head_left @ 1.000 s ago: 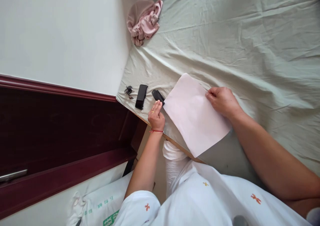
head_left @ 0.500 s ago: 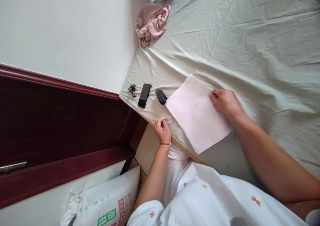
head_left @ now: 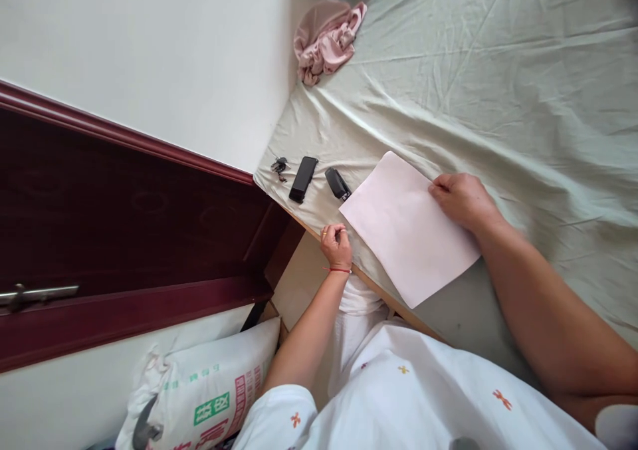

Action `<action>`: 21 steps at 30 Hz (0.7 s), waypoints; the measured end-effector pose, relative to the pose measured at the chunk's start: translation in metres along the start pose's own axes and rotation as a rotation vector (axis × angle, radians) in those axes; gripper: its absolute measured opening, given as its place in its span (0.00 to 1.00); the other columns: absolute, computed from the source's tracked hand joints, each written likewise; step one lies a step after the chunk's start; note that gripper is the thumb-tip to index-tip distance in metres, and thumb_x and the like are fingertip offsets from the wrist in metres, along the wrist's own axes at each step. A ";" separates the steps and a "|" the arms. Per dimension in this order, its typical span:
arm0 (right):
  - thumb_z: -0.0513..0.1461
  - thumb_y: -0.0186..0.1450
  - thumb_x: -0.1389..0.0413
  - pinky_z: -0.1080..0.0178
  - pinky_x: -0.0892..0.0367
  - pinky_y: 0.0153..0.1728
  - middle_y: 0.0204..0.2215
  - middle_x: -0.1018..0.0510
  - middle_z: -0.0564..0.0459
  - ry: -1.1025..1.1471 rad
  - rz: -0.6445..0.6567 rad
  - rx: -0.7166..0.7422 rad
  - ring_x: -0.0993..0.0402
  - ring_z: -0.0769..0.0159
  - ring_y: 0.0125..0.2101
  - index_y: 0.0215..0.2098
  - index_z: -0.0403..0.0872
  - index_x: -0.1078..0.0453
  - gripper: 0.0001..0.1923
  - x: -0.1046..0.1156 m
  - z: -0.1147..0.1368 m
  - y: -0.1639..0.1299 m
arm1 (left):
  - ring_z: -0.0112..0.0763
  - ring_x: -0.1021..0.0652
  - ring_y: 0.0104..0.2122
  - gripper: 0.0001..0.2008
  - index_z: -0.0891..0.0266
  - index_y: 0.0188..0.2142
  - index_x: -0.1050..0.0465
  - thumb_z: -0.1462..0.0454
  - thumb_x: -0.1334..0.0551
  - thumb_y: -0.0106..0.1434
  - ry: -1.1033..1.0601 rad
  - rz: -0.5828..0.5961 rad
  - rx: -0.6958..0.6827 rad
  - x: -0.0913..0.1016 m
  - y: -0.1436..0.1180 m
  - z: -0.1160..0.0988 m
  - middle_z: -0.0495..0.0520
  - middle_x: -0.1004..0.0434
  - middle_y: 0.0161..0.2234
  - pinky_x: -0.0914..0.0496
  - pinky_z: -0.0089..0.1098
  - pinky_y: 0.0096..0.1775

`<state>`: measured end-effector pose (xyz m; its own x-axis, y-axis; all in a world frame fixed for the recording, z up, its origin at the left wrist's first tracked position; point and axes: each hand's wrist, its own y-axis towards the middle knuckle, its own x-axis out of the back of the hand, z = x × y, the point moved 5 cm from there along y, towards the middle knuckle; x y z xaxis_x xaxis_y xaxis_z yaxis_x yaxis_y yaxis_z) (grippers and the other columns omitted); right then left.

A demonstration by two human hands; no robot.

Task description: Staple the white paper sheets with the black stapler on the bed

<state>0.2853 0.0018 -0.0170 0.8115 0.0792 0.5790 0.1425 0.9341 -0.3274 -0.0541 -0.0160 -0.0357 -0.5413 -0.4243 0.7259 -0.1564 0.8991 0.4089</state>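
A sheet of white paper lies at a slant on the bedsheet near the bed's edge. My right hand pinches its right edge between thumb and fingers. At the bed's edge, left of the paper, my left hand is closed with its fingers curled. Whether something small sits in those fingers is hidden. A black stapler rests against the paper's left corner, its end partly under or beside it. Further left are a black oblong case-like object and a small bunch of keys.
A crumpled pink cloth lies by the wall on the pale green bedsheet. Along the left runs a dark red wooden panel with a metal handle. A printed white sack stands on the floor below.
The view has shifted, so the things on the bed appear further right. My right hand still holds the paper's edge, and my left hand stays curled at the bed's edge.
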 end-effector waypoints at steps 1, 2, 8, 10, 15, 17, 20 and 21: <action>0.38 0.68 0.45 0.59 0.40 0.35 0.32 0.19 0.47 -0.003 -0.007 0.006 0.29 0.60 0.32 0.37 0.48 0.21 0.10 0.000 0.000 0.000 | 0.41 0.21 0.42 0.08 0.56 0.30 0.28 0.68 0.41 0.63 0.014 0.005 0.003 0.000 0.000 -0.001 0.55 0.19 0.34 0.26 0.40 0.50; 0.38 0.68 0.45 0.59 0.40 0.35 0.32 0.19 0.47 -0.006 -0.015 0.011 0.29 0.60 0.32 0.37 0.48 0.21 0.10 0.000 0.001 0.000 | 0.41 0.21 0.42 0.08 0.55 0.29 0.29 0.69 0.41 0.63 0.029 0.009 0.004 0.000 0.000 -0.002 0.55 0.19 0.35 0.27 0.40 0.50; 0.38 0.69 0.45 0.59 0.40 0.35 0.35 0.18 0.45 -0.018 -0.046 0.006 0.28 0.58 0.33 0.38 0.48 0.19 0.11 -0.001 0.001 -0.001 | 0.40 0.21 0.42 0.09 0.55 0.28 0.31 0.71 0.42 0.62 0.081 0.015 -0.032 -0.001 0.001 -0.005 0.54 0.20 0.35 0.26 0.40 0.49; 0.38 0.69 0.45 0.59 0.40 0.35 0.35 0.17 0.45 -0.028 -0.045 0.008 0.27 0.58 0.34 0.39 0.47 0.18 0.12 -0.001 0.001 -0.001 | 0.41 0.21 0.42 0.09 0.55 0.29 0.31 0.71 0.42 0.61 0.086 0.013 -0.046 -0.002 0.001 -0.004 0.54 0.20 0.35 0.26 0.40 0.49; 0.37 0.69 0.45 0.59 0.40 0.36 0.35 0.17 0.45 -0.039 -0.040 0.018 0.28 0.58 0.35 0.39 0.47 0.19 0.12 -0.001 0.002 -0.001 | 0.41 0.21 0.42 0.10 0.55 0.28 0.31 0.72 0.41 0.60 0.093 0.023 -0.055 -0.003 0.001 -0.004 0.54 0.21 0.35 0.27 0.41 0.50; 0.37 0.69 0.45 0.59 0.40 0.35 0.34 0.18 0.45 -0.045 -0.048 0.016 0.28 0.58 0.34 0.38 0.47 0.19 0.11 0.000 0.002 -0.001 | 0.41 0.21 0.42 0.10 0.55 0.27 0.31 0.72 0.41 0.60 0.084 0.027 -0.047 -0.003 0.001 -0.005 0.54 0.21 0.35 0.27 0.41 0.50; 0.38 0.68 0.45 0.59 0.40 0.34 0.32 0.19 0.46 -0.050 -0.048 0.019 0.29 0.59 0.32 0.36 0.47 0.20 0.10 0.001 0.003 -0.002 | 0.42 0.21 0.42 0.11 0.55 0.27 0.32 0.73 0.42 0.60 0.066 0.032 -0.026 -0.003 0.001 -0.006 0.54 0.21 0.35 0.28 0.41 0.50; 0.38 0.68 0.45 0.59 0.40 0.34 0.31 0.19 0.46 -0.048 -0.046 0.018 0.30 0.60 0.31 0.35 0.47 0.21 0.10 0.002 0.004 -0.002 | 0.42 0.21 0.42 0.11 0.55 0.27 0.32 0.73 0.42 0.60 0.064 0.034 -0.018 -0.003 0.001 -0.006 0.54 0.21 0.35 0.28 0.41 0.50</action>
<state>0.2843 0.0015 -0.0128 0.7762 0.0523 0.6283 0.1684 0.9431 -0.2866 -0.0477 -0.0143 -0.0336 -0.4918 -0.4002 0.7733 -0.1238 0.9112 0.3928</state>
